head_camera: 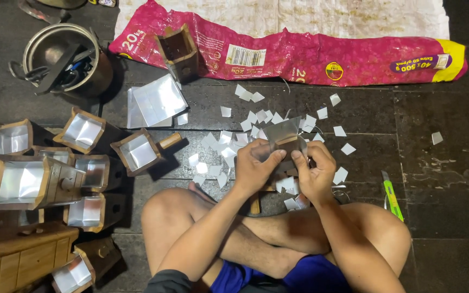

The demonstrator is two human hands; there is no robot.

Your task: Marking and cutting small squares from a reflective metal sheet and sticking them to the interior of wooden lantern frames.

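I sit cross-legged on a dark tiled floor. My left hand (255,165) and my right hand (314,171) together grip a small wooden box (290,145) with a silver foil sheet (281,130) sticking up out of it. Thumbs press on the box's near edge. Around the hands lie several small white and silver foil scraps (256,116). Part of the box is hidden behind my fingers.
Several foil-lined wooden boxes (85,130) crowd the left side. A foil sheet stack (156,102) lies ahead left, a metal pot (63,57) with tools far left, a pink sack (299,54) across the top with a box (180,51) on it. A green utility knife (392,195) lies right.
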